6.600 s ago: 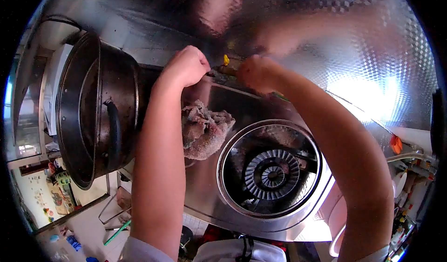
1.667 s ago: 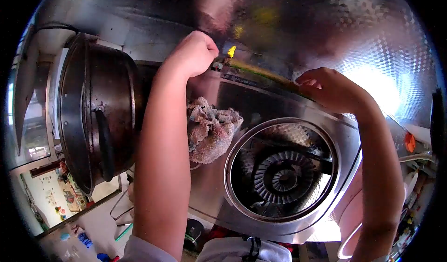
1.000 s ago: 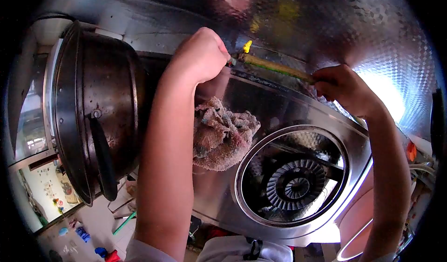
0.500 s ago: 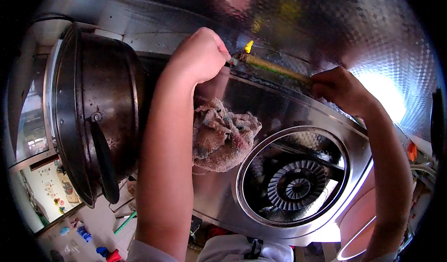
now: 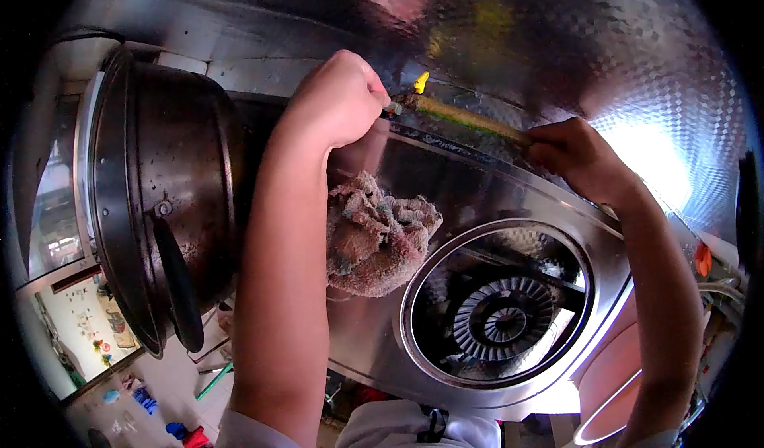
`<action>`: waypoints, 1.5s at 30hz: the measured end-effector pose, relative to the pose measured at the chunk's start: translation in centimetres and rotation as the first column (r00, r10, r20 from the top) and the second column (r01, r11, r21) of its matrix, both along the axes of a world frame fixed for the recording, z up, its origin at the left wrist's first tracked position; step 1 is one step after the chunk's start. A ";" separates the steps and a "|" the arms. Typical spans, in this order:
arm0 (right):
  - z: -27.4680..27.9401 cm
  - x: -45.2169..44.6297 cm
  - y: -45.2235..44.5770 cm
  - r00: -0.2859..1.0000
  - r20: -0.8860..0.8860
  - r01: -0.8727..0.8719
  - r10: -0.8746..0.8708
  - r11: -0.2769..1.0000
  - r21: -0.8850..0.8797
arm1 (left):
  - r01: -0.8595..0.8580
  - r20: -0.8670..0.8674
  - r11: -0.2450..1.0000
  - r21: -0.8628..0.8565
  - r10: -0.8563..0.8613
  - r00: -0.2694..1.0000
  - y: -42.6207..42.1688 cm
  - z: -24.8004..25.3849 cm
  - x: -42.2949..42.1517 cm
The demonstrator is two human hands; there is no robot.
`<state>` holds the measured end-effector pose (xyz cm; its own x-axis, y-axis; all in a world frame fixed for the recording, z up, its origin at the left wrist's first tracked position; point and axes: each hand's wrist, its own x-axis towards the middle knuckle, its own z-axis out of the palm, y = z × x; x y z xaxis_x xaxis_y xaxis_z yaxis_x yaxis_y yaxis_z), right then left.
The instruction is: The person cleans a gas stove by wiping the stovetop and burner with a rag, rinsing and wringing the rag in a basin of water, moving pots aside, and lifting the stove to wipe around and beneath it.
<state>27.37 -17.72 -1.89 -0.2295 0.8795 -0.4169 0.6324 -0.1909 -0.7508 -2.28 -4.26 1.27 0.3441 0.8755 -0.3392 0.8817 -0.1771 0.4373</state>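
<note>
Beyond the steel stove, my right hand point(image 5: 582, 158) is closed round the right end of a yellowish-green hose point(image 5: 469, 118). The hose's left end meets a fitting with a small yellow valve handle point(image 5: 422, 83). My left hand point(image 5: 341, 102) is closed, its fingertips pinched beside a small greyish fitting point(image 5: 395, 109) left of the valve. What those fingers hold is hidden behind the hand. A crumpled, stained cloth point(image 5: 382, 237) lies on the steel stove top point(image 5: 366, 333) beside my left forearm. To its right is the round burner point(image 5: 503, 319), set in a ring opening.
A large dark pot point(image 5: 187, 177) with a black handle stands at the left. Shiny embossed metal sheeting point(image 5: 541, 34) lines the wall behind the stove. A pinkish basin point(image 5: 609, 384) is below my right forearm. Coloured items, including a blue one point(image 5: 145, 400), lie on the floor.
Both hands keep nearly the same places and grips. The view has shifted slightly, with the cloth and burner a little further left. The hose looks about the same.
</note>
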 end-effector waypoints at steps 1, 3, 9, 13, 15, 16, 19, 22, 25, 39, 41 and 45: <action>0.1 -0.1 0.1 1.000 0.014 0.000 0.000 1.000 -0.016 | -0.014 0.000 1.000 -0.001 0.014 1.000 0.0 0.0 0.0; 0.4 -0.2 0.5 0.999 0.017 -0.038 0.039 0.998 -0.056 | 0.058 -0.058 0.998 -0.001 -0.058 0.997 0.1 0.4 0.0; 1.2 -0.4 -0.4 0.996 0.084 0.052 -0.040 0.987 -0.153 | -0.004 0.027 1.000 0.000 0.004 1.000 -0.8 0.5 -0.4; 3.3 -0.3 -1.2 0.990 0.126 0.082 -0.066 0.989 -0.125 | 0.055 0.114 0.996 0.070 -0.063 0.991 -1.4 0.7 -0.6; 4.0 -0.1 -1.6 0.988 0.141 0.083 -0.067 0.991 -0.107 | 0.085 0.177 0.995 0.054 -0.093 0.980 -2.0 1.0 -0.6; 4.1 0.4 -1.9 0.987 0.149 0.074 -0.059 0.992 -0.099 | 0.084 0.165 0.995 0.056 -0.092 0.982 -2.2 1.2 -0.6; 5.5 0.6 -2.9 0.979 0.196 0.062 -0.056 0.998 -0.027 | 0.121 0.140 0.990 0.077 -0.131 0.982 -2.1 1.3 -0.7; 6.2 0.9 -4.8 0.974 0.204 0.074 -0.097 0.990 0.119 | 0.145 0.141 0.981 0.126 -0.162 0.977 -2.2 1.5 -0.7; 8.2 0.8 -6.8 0.959 0.186 0.179 -0.215 0.964 0.196 | 0.202 0.085 0.945 0.256 -0.230 0.969 -2.7 1.5 -0.9; 9.9 2.4 -10.6 0.906 0.302 0.278 -0.298 0.954 0.109 | 0.163 0.131 0.975 0.149 -0.183 0.974 -3.3 2.6 0.2; 9.9 2.5 -10.5 0.905 0.308 0.285 -0.293 0.956 0.070 | 0.145 0.164 0.983 0.115 -0.163 0.973 -3.0 2.5 0.0; 9.2 2.9 -10.6 0.908 0.322 0.257 -0.268 0.963 0.078 | 0.204 0.136 0.965 0.164 -0.227 0.964 -3.0 2.4 -0.5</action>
<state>30.27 -28.33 7.27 0.1553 0.9036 -0.3991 0.7737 -0.3625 -0.5196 -2.80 -7.21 3.70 0.5673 0.8114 -0.1408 0.7406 -0.4279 0.5181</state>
